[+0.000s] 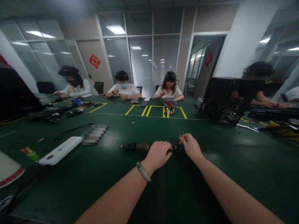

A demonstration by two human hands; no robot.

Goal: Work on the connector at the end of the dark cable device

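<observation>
Green desk (233,149) before us, our left hand (160,152) curls round the tool (137,147); just right, our right hand (192,147) pinches a tiny piece (180,136)!

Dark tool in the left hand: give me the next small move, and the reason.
I'd probably ease the right hand slightly toward the left hand: the left hand grips the dark tool, while the right hand pinches a small piece, too tiny to identify, a little apart from it.
</observation>
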